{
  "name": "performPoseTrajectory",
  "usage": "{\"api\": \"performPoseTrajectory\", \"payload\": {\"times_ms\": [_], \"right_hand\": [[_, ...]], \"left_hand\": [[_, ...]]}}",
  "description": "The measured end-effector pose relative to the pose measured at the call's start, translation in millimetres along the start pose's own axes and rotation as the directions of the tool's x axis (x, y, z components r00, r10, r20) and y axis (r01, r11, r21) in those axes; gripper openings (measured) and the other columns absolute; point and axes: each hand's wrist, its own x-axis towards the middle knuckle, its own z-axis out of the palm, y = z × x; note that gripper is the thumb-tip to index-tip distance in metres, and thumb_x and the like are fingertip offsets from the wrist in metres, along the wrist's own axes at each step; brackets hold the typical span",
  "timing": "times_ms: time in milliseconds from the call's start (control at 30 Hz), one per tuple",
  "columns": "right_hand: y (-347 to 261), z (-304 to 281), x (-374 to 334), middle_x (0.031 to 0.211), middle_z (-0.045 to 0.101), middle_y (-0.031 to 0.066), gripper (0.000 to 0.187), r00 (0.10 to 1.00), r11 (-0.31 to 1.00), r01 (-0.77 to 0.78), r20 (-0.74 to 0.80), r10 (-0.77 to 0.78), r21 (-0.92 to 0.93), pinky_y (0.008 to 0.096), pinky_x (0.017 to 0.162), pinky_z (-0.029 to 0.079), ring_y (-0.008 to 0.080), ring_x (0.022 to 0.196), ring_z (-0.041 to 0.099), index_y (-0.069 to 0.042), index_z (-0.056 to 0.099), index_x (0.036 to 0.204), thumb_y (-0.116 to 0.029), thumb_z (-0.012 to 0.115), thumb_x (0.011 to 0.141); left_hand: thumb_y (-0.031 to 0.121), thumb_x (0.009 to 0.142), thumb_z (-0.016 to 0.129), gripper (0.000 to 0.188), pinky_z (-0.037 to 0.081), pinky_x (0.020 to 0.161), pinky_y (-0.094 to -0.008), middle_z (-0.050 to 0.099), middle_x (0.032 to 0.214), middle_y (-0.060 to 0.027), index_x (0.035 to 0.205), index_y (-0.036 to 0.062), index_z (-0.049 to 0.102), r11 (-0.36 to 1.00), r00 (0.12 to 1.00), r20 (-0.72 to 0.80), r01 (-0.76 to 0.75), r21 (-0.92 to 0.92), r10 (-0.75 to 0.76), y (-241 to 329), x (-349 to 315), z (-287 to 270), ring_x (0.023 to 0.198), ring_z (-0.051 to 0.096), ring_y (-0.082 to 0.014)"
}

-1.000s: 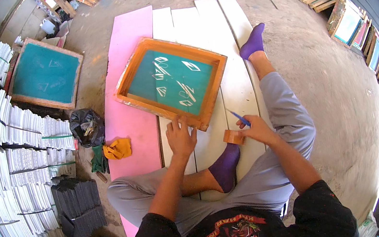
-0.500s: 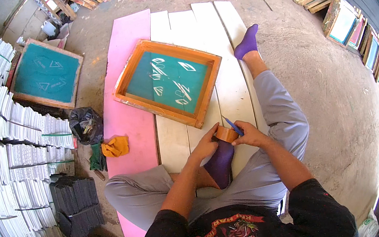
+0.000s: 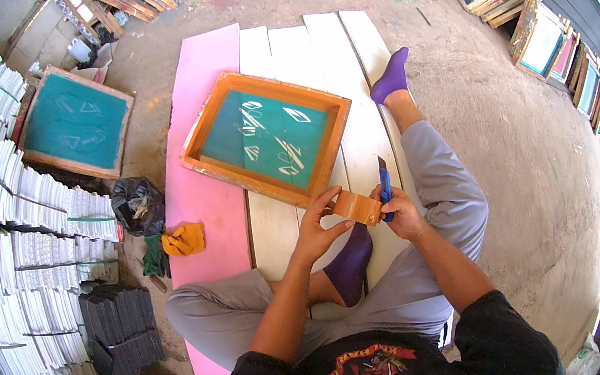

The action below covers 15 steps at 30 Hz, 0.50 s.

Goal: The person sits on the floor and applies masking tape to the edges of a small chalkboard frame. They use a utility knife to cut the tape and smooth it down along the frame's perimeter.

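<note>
Above my foot in its purple sock (image 3: 347,267), I hold a roll of brown tape (image 3: 355,209) between both hands. My left hand (image 3: 317,229) has its thumb and fingers closed on the roll's left side. A blue utility knife (image 3: 386,194) is gripped in my right hand (image 3: 402,219), dark blade pointing away from me. That hand's fingers are also at the roll's right edge. Just beyond the roll lies a wooden-framed printing screen (image 3: 273,162), teal with pale open shapes, tilted across the boards.
Pink (image 3: 201,109) and white boards (image 3: 288,47) lie under me. At left are a second screen (image 3: 76,119), a black plastic bag (image 3: 138,203), an orange cloth (image 3: 184,240) and tall stacks of white sheets (image 3: 49,200). More frames (image 3: 537,31) lean at the far right.
The knife has swung more upright and its blade now shows clearly. My left hand has shifted left and opened wider around the tape roll, which has turned.
</note>
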Motion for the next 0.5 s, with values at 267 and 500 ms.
{"api": "performPoseTrajectory", "payload": {"times_ms": [267,500], "right_hand": [[-13.3,38.3,-7.2,0.085,0.062,0.0041,0.035,0.996,0.997,0.049,0.067,-0.053,0.060,0.0283,0.066,0.045,0.0145,0.073,0.057,-0.002,0.062,0.099,-0.022,0.073,0.072],[-45.3,88.5,-22.7,0.094,0.067,0.0027,0.030,0.984,0.940,0.137,-0.065,-0.165,-0.313,0.0258,0.062,0.047,0.0082,0.069,0.055,-0.003,0.067,0.119,-0.012,0.072,0.090]], "left_hand": [[0.004,0.083,0.078,0.075,0.049,0.102,-0.0357,0.055,0.146,-0.0117,0.151,0.0061,0.049,0.998,0.996,0.084,0.028,-0.048,-0.024,48.3,3.7,-26.3,0.126,0.057,-0.0201],[-0.008,0.087,0.058,0.060,0.047,0.100,-0.0291,0.057,0.135,-0.0123,0.145,0.0042,0.053,0.991,0.995,-0.070,-0.065,0.116,0.073,63.6,-9.9,-26.6,0.120,0.059,-0.0198]]}}
